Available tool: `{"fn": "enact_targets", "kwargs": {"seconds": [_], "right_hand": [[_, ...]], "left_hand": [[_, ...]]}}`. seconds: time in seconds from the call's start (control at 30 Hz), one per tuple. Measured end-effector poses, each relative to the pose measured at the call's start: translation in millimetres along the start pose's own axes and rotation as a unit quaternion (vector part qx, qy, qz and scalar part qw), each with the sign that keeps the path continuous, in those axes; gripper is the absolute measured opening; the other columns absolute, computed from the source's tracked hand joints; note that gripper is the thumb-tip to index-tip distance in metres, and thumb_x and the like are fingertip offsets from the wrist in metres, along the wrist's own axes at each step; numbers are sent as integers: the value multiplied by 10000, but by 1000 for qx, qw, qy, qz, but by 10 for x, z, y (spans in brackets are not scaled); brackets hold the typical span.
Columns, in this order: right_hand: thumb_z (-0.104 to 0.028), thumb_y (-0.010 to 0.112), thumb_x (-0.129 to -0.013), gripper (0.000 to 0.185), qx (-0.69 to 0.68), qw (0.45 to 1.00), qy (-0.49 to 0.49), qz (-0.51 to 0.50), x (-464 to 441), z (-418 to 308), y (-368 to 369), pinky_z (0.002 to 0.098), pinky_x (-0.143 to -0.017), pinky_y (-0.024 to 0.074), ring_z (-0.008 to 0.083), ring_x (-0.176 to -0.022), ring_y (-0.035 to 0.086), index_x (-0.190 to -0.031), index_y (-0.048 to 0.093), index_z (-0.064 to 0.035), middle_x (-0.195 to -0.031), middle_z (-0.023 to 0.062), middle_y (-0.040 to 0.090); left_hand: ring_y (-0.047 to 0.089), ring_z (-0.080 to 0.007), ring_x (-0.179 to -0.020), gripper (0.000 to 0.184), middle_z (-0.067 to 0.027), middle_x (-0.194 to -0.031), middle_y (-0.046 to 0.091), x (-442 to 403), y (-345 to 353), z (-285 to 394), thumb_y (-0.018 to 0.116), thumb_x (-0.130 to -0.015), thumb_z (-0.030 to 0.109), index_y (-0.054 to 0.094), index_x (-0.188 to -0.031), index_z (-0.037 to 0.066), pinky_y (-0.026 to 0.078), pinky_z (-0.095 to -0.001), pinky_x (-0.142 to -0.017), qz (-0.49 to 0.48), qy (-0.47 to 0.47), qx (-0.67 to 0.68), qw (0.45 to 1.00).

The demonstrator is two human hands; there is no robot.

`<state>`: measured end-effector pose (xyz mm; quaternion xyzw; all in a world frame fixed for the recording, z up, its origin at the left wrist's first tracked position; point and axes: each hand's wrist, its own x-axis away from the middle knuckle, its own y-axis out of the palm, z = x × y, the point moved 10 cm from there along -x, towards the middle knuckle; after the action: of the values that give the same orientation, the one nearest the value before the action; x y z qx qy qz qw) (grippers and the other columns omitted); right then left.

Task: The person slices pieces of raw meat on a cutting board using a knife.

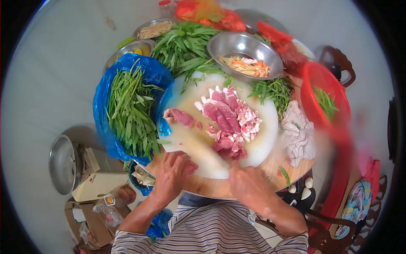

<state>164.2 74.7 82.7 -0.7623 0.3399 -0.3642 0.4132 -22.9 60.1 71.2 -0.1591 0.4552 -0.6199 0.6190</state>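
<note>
My right hand point(250, 186) is closed around the handle of a kitchen knife point(209, 154), whose pale blade is smeared by motion and points up and left over the white round cutting board point(267, 129). My left hand point(172, 171) is at the board's near left edge, its fingers curled on a piece of raw meat point(190, 167) partly hidden by them. A heap of sliced red meat with diced white fat point(226, 114) covers the board's middle. To its left lies a separate strip of meat point(179, 116).
A blue plastic bag point(101, 99) of leafy greens point(131, 112) stands left. Behind the board are more greens point(182, 46) and a steel bowl point(215, 48) of shredded food. A crumpled cloth point(298, 133) and a red basket point(311, 84) are right.
</note>
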Motion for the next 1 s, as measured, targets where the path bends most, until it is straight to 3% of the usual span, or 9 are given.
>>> {"fn": "enact_targets", "kwargs": {"seconds": [0.1, 0.17, 0.3, 0.4, 0.47, 0.67, 0.7, 0.77, 1.0], "right_hand": [[-133, 623, -1042, 221, -40, 996, 45, 62, 129, 255, -183, 583, -650, 572, 499, -685, 718, -1061, 626, 87, -689, 300, 681], [-199, 592, -1085, 265, -106, 989, 42, 95, 211, 290, -229, 625, -673, 561, 526, -675, 705, -1018, 618, 56, -679, 285, 680], [-204, 606, -1080, 251, -129, 987, 42, 88, 222, 384, -94, 653, -699, 535, 549, -671, 679, -1020, 625, 40, -669, 287, 665], [-195, 617, -1073, 245, -146, 984, 49, 89, 256, 453, -51, 645, -695, 541, 545, -689, 687, -1010, 623, 42, -676, 298, 664], [-198, 621, -1073, 253, -149, 983, 49, 96, 265, 471, -84, 642, -698, 541, 539, -698, 690, -1005, 621, 46, -687, 302, 665], [-198, 631, -1067, 253, -151, 982, 29, 109, 266, 466, -51, 627, -688, 542, 528, -689, 688, -998, 630, 45, -684, 291, 665], [-198, 631, -1067, 253, -150, 982, 28, 108, 262, 456, -56, 627, -688, 542, 528, -689, 688, -998, 630, 45, -684, 291, 665], [-196, 636, -1065, 250, -150, 983, 34, 101, 270, 443, -55, 618, -678, 542, 525, -684, 688, -994, 633, 44, -680, 290, 662], [-194, 640, -1065, 257, -133, 985, 31, 103, 277, 389, -55, 611, -667, 539, 509, -675, 693, -974, 631, 46, -669, 279, 660]], "left_hand": [[700, -346, -994, 405, -111, -975, 742, -48, -70, -47, 885, -830, 173, 704, -1168, 42, 537, -478, -889, 1, -66, -62, 996], [714, -328, -888, 389, -125, -928, 729, -59, -14, -129, 885, -828, 149, 707, -1150, 25, 548, -458, -821, -43, -143, -9, 989], [719, -317, -812, 411, -143, -911, 730, -153, 26, -152, 888, -808, 131, 712, -1159, 13, 557, -441, -764, -105, -140, 15, 984], [747, -230, -869, 379, -112, -919, 747, -181, 112, -152, 896, -862, 145, 719, -1163, -4, 581, -394, -764, -172, -151, 31, 973], [753, -151, -977, 336, -69, -934, 754, -139, 228, -236, 864, -947, 140, 709, -1197, -22, 608, -347, -829, -177, -260, 295, 902], [752, -147, -1086, 313, -92, -1105, 758, -140, 398, -424, 805, -1004, 77, 676, -1261, -45, 624, -318, -929, -82, -323, 433, 838], [752, -147, -1086, 313, -92, -1105, 758, -118, 416, -468, 805, -1004, 77, 676, -1261, -45, 624, -318, -929, -80, -323, 433, 837], [786, -206, -1061, 281, -129, -1132, 752, -164, 348, -430, 760, -992, -12, 652, -1245, -69, 642, -323, -903, -96, -236, 314, 915], [764, -175, -1076, 258, -83, -1161, 750, -207, 372, -458, 729, -961, -101, 685, -1206, -33, 642, -317, -934, -60, -175, 298, 937]]}}
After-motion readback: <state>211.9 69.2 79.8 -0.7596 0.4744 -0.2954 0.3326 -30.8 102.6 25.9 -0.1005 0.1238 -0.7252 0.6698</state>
